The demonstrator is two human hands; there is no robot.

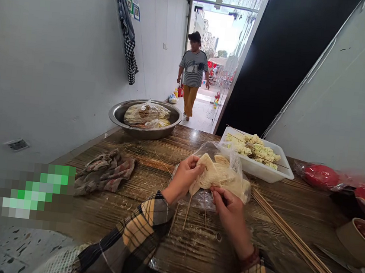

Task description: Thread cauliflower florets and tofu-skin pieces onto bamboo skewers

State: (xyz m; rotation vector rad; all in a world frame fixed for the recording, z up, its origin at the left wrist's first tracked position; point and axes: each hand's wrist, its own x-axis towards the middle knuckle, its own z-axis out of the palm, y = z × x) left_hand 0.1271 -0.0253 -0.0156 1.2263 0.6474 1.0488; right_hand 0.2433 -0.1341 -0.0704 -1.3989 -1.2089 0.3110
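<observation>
My left hand is closed on a pale, thin, folded piece that looks like tofu skin, with the thumb on its near face. At the lower right edge of the same piece, the fingertips of my right hand are pinched together. Whether a skewer is also in that pinch I cannot tell. More pale pieces lie just behind, in and on a clear plastic bag. Thin wooden skewers stick out below the pieces towards me. Right of my right hand lies a bundle of bare skewers.
A steel basin with bagged skewered food stands at the back left. Behind the bag is a white tray of cauliflower skewers. A crumpled rag lies left, scissors and a tub right. A person walks near the doorway.
</observation>
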